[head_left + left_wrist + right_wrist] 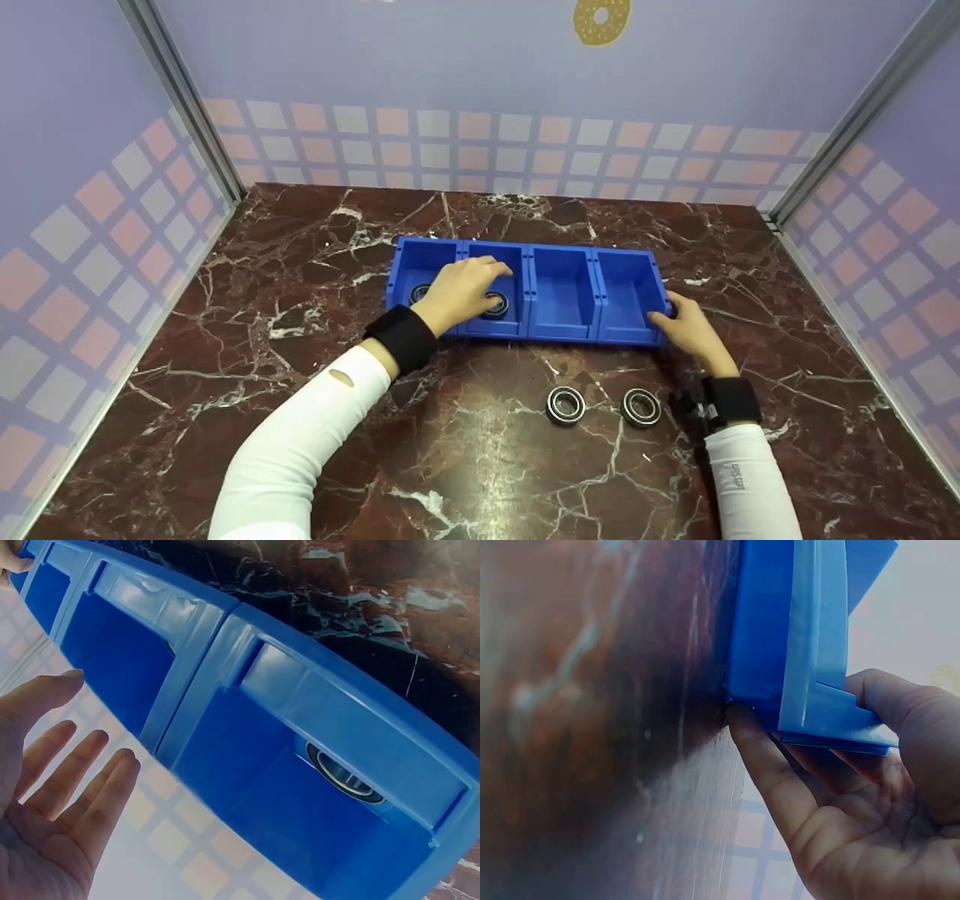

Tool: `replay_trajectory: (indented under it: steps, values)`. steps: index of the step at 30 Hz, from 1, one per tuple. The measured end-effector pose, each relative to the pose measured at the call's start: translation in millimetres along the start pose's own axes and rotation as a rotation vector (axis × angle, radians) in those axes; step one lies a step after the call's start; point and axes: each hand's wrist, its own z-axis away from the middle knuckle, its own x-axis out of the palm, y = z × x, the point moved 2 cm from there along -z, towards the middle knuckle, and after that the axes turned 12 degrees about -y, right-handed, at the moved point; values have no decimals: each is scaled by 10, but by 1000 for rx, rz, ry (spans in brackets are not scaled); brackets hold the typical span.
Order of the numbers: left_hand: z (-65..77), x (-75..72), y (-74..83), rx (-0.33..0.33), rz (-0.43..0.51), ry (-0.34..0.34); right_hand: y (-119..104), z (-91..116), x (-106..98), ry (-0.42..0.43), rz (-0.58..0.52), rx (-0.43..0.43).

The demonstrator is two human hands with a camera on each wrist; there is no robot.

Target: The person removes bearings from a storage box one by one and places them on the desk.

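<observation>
Bin (562, 296) (blue): left hand (463, 289) above; right hand (690, 328) gripping.

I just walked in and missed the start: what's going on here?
A person's right hand grips the right end of a blue four-compartment bin, while the open left hand is over the second compartment from the left. One bearing sits in that compartment, another in the leftmost. Two more bearings lie on the marbled tabletop in front.

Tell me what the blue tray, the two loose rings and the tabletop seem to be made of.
Blue tray: probably glossy plastic, given even color and soft highlights.
Loose rings: likely smooth metal, given bright silvery bands; the darker parts are unclear.
Tabletop: perhaps polished stone or an imitation, with white veins and reflected glare.
</observation>
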Motion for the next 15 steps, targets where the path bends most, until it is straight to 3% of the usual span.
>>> replay_trajectory:
  steps: [15]
  values:
    - [-119, 120, 29, -18, -106, -66, -21, 3, 6, -9, 18, 27]
